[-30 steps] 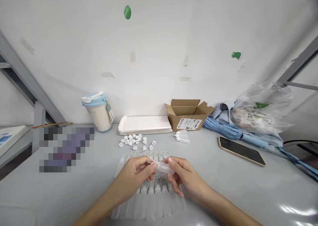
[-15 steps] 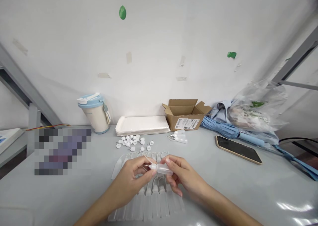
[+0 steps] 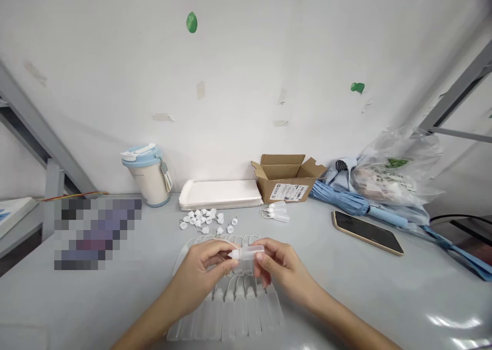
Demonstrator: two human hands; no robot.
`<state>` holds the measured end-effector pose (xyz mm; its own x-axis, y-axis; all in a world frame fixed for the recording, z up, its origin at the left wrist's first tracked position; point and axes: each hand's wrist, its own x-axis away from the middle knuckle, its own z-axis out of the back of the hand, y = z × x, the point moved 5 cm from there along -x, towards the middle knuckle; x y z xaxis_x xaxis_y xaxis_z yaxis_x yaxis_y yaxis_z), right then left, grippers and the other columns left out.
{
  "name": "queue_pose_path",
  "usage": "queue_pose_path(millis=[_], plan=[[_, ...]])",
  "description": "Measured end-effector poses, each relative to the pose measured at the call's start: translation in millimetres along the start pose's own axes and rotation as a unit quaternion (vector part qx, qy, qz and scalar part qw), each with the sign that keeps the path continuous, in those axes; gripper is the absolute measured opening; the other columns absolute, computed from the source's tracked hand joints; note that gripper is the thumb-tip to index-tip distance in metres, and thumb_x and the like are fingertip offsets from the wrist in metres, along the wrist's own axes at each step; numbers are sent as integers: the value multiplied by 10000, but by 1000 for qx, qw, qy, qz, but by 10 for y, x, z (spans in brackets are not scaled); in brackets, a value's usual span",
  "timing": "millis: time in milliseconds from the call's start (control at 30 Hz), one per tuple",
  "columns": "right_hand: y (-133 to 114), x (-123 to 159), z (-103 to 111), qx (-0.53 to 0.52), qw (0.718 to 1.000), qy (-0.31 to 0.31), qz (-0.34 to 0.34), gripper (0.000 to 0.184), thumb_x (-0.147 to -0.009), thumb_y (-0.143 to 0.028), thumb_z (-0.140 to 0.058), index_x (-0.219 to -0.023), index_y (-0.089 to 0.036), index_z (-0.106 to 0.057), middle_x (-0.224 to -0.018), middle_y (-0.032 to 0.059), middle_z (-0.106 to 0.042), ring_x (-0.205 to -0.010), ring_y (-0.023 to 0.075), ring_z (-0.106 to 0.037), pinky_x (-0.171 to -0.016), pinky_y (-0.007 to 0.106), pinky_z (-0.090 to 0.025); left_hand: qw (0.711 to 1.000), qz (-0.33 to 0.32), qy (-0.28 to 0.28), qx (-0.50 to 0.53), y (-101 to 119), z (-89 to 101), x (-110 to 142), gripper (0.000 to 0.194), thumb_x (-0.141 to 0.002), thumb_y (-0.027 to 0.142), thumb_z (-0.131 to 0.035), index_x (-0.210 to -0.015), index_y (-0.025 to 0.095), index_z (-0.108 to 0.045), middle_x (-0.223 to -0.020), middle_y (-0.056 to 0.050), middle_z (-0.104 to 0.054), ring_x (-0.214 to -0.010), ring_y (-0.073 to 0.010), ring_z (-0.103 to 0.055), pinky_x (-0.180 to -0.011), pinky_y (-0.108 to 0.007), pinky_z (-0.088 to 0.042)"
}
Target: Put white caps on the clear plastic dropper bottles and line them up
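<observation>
Head view: my left hand [image 3: 202, 270] pinches the nozzle end of a small translucent plastic bottle [image 3: 250, 252] between thumb and fingers; my right hand [image 3: 288, 268] clamps its base end. It lies sideways above slim translucent plastic bottles [image 3: 228, 319] on the glossy grey table [image 3: 330, 299].

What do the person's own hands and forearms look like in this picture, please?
The left hand and right hand are ungloved, with no ring visible. The left forearm and right forearm are bare as far as the picture shows: no sleeve, watch or bracelet appears.
</observation>
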<state>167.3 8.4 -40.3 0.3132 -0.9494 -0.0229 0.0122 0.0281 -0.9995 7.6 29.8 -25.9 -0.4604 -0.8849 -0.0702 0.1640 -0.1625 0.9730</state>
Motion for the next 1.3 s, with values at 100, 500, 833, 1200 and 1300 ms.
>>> queue_pose_path(millis=[100, 500, 833, 1200, 1300], plan=[[-7, -3, 7, -7, 1000, 5, 6, 364, -857, -454, -528, -965, -113, -594, -640, 3, -569, -486, 77, -487, -491, 213, -390, 1000, 10, -12, -10, 6, -18, -1, 198, -795, 348, -590, -869, 181, -668, -873, -38, -663, -791, -165, -612, -675, -232, -502], [-50, 27, 22, 22, 999, 15, 25, 365, -842, -452, -544, -991, -124, -596, -616, -13, -537, -501, 88, -478, -504, 221, -394, 991, -43, 1, -124, 62, -26, 48, 222, -823, 364, -555, -796, 181, -679, -711, -33, -668, -627, -151, -595, -598, -237, -475], [-92, 43, 22, 43, 998, 9, 36, 343, -859, -446, -522, -984, -140, -617, -618, -13, -529, -510, 87, -461, -503, 212, -378, 995, 66, -72, -28, -6, -71, 37, 374, -886, 417, -436, -736, 149, -649, -586, -10, -615, -498, -110, -527, -512, -217, -429], [-98, 48, 37, 87, 995, 28, 44, 292, -861, -405, -525, -936, -143, -629, -602, -15, -530, -519, 95, -478, -505, 212, -383, 992, 33, -66, -100, -10, -135, 72, 385, -902, 426, -395, -653, 170, -539, -530, 14, -521, -497, -112, -498, -504, -212, -392], [-73, 39, 47, 81, 996, 29, 30, 303, -846, -426, -538, -887, -138, -621, -594, -18, -521, -505, 92, -472, -497, 213, -372, 973, -70, -35, -215, 54, -134, 76, 353, -926, 329, -350, -645, 184, -507, -575, 0, -541, -541, -123, -510, -558, -229, -395]])
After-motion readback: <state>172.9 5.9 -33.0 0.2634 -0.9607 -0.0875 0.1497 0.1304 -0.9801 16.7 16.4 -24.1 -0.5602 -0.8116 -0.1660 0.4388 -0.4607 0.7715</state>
